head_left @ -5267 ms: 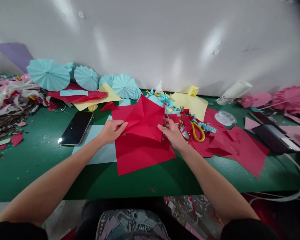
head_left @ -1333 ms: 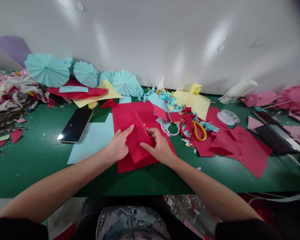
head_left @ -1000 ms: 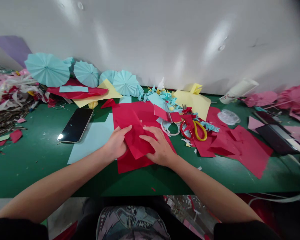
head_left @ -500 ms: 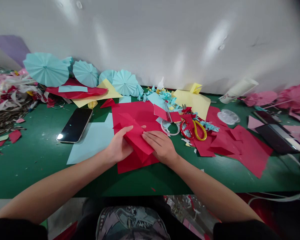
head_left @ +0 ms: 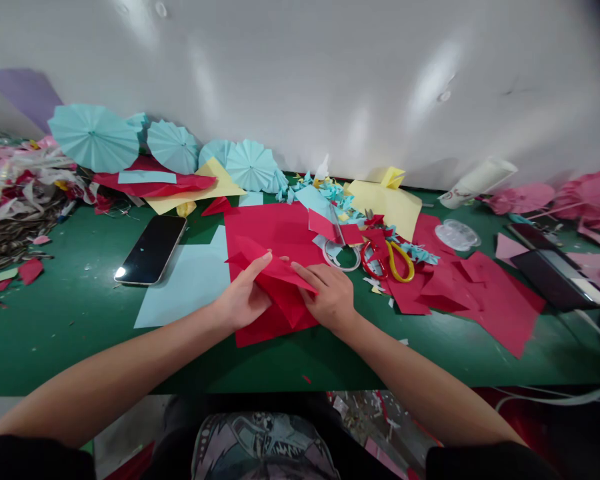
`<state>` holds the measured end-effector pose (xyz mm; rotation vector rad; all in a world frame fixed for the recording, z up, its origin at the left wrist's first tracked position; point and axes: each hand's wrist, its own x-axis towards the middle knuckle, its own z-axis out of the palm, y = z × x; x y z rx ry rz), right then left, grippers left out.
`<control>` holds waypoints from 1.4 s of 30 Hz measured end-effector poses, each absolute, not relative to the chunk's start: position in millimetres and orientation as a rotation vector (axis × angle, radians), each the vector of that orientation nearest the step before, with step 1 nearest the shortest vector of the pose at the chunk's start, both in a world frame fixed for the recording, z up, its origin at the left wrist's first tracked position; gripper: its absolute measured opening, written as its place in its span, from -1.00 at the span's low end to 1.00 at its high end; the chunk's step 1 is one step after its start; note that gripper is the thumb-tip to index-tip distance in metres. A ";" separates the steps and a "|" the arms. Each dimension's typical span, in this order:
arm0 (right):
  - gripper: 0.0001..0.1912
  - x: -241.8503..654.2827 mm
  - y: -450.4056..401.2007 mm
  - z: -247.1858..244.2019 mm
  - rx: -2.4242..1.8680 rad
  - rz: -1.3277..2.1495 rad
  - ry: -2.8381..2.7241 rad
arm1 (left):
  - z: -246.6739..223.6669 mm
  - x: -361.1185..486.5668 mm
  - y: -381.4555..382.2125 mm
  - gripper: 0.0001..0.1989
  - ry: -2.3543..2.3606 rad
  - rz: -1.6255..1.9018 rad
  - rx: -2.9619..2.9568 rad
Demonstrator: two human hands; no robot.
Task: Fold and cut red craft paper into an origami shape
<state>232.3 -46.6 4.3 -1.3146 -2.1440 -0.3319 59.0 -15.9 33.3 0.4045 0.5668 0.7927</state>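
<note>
Between my two hands is a piece of folded red paper [head_left: 283, 273], creased, with a point hanging toward me. My left hand [head_left: 245, 293] pinches its left side, thumb on top and fingers underneath, mostly hidden. My right hand [head_left: 330, 293] grips the right edge, its index finger along the fold. Beneath lies a flat red sheet [head_left: 265, 223] on the green table [head_left: 80, 333]. A light blue sheet [head_left: 180, 293] lies left of it, partly under the red one.
A phone [head_left: 151, 250] lies at left. Scissors with red and yellow handles [head_left: 400, 261] and a roll of clear tape [head_left: 341, 257] lie to the right among paper scraps. Blue paper rosettes [head_left: 94, 139] line the wall. More red paper [head_left: 500, 303] and a black device [head_left: 563, 277] are farther right.
The folded red paper has tipped, its upper flap now seen more edge-on and its lower part opened toward me. My right fingers have shifted slightly along its edge.
</note>
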 end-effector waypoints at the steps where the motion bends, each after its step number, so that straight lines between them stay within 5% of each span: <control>1: -0.66 232.9 -46.0 5.2 -1.333 -0.324 -2.140 | 33.0 59.3 -16.1 -0.83 0.580 0.797 0.405; 16: -0.70 229.2 -42.0 7.3 -1.478 -0.020 -2.042 | 30.6 61.8 -17.8 -0.78 0.614 0.831 0.402; 24: -0.64 230.1 -42.0 6.7 -1.472 -0.185 -1.986 | 28.1 63.1 -22.6 -0.76 0.602 0.861 0.398; 33: -0.78 230.0 -43.7 10.3 -1.406 -0.242 -1.984 | 27.0 62.1 -20.1 -0.74 0.576 0.826 0.354; 38: -0.82 226.3 -43.2 11.7 -1.404 -0.005 -1.837 | 26.5 59.0 -16.8 -0.57 0.562 0.817 0.384; 42: -0.70 225.6 -41.0 13.7 -1.458 0.250 -1.683 | 30.0 59.4 -11.4 -0.69 0.693 0.866 0.312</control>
